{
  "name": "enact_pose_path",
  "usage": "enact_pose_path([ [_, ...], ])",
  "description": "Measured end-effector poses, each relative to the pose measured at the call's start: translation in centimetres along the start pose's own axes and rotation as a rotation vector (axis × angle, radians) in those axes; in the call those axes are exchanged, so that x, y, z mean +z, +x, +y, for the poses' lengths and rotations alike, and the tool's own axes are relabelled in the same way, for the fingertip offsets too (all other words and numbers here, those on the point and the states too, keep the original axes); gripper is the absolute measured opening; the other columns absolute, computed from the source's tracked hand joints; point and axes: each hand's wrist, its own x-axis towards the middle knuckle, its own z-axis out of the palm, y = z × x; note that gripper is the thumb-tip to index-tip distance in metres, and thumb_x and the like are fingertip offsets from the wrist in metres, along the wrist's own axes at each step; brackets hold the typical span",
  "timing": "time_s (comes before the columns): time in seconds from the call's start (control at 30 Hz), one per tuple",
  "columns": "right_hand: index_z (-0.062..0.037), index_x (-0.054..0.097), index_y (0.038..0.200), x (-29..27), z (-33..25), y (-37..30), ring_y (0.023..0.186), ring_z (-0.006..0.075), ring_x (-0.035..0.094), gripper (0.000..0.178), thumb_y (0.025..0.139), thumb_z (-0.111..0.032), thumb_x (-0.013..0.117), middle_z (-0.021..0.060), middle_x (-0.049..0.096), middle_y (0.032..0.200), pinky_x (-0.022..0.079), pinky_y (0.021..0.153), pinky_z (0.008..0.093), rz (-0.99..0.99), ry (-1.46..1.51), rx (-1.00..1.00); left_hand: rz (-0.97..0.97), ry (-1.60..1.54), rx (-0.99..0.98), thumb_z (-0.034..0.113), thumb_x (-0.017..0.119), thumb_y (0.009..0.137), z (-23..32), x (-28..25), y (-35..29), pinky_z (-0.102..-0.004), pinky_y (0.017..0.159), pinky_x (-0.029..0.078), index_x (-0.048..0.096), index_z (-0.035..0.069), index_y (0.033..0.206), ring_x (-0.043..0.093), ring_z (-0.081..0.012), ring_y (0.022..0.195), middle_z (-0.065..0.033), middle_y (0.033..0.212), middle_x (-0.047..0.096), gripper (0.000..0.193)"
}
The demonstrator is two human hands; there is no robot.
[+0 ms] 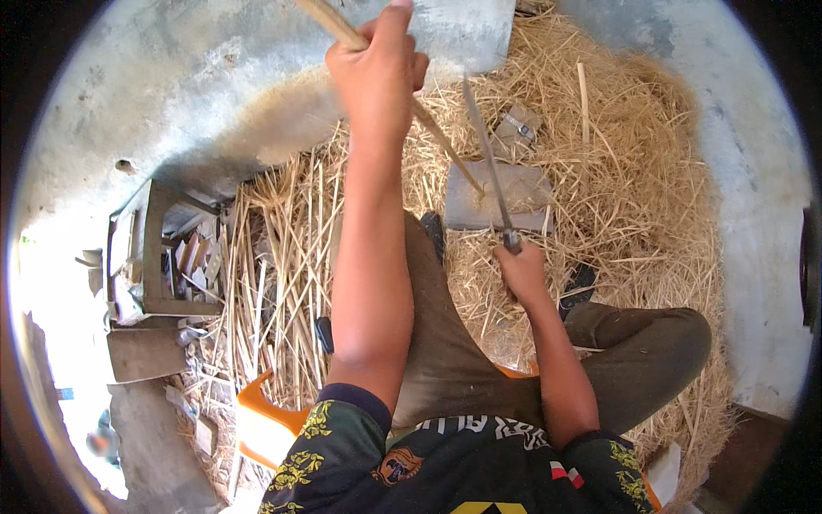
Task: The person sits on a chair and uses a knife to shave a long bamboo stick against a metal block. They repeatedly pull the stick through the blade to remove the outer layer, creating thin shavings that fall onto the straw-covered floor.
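My left hand is raised at the top middle, fingers closed round a long pale stick, probably bamboo or cane. The stick slants down to the right, and its lower end reaches a flat grey block between my feet. My right hand grips the dark handle of a long knife. Its narrow blade points up and away, crossing over the block just right of the stick's lower end. Whether the blade touches the stick or block, I cannot tell.
Straw-like shavings heap around the block and to the right. Long split strips lie at left, beside a wooden frame filled with scraps. A small block with a metallic item sits beyond. An orange seat is under me; walls stand close.
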Motion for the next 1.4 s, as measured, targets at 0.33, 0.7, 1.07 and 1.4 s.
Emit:
enact_pose_path([
  [0.33, 0.0012, 0.059, 0.067, 3.8, 13.6, 0.3, 0.044, 0.0248, 0.057, 0.024, 0.082, -0.016, 0.067, 0.0141, 0.062, 0.063, 0.045, 0.05, 0.0402, 0.073, -0.431, 0.272, -0.057, 0.085, -0.006, 0.026, 0.066, 0.097, -0.4, -0.2, 0.3, -0.0278, 0.04, 0.021, 0.042, 0.014, 0.063, 0.026, -0.0064, 0.043, 0.0052, 0.053, 0.033, 0.043],
  [0.7, 0.0016, 0.057, 0.063, -3.2, -6.1, -0.4, 0.052, 0.0125, 0.05, 0.035, 0.084, -0.022, 0.07, 0.0058, 0.053, 0.053, 0.04, 0.051, 0.0348, 0.108, 0.265, -0.094, -0.178, -0.06, 0.089, 0.078, 0.042, 0.093, -0.3, -0.6, -0.8, -0.0292, 0.046, 0.014, 0.03, 0.013, 0.066, 0.014, -0.0095, 0.05, 0.0049, 0.056, 0.019, 0.071],
  [1.07, 0.003, 0.059, 0.064, 0.2, -0.1, -3.7, 0.05, 0.0205, 0.051, 0.026, 0.077, -0.017, 0.066, 0.0087, 0.054, 0.054, 0.04, 0.053, 0.0415, 0.016, -0.112, 0.099, 0.113, 0.003, 0.146, 0.072, 0.043, 0.096, -0.6, -0.5, -0.6, -0.0267, 0.041, 0.018, 0.028, 0.014, 0.068, 0.021, -0.0084, 0.048, 0.0052, 0.059, 0.021, 0.066],
  [1.4, 0.0066, 0.066, 0.07, 0.3, 0.4, -1.9, 0.054, 0.034, 0.063, 0.033, 0.078, -0.025, 0.071, 0.0215, 0.064, 0.062, 0.047, 0.059, 0.0465, -0.002, -0.175, -0.002, 0.176, 0.126, 0.356, 0.056, 0.044, 0.105, -2.2, 2.6, -2.4, -0.0258, 0.042, 0.02, 0.032, 0.013, 0.064, 0.028, -0.0035, 0.044, 0.0062, 0.05, 0.029, 0.061],
])
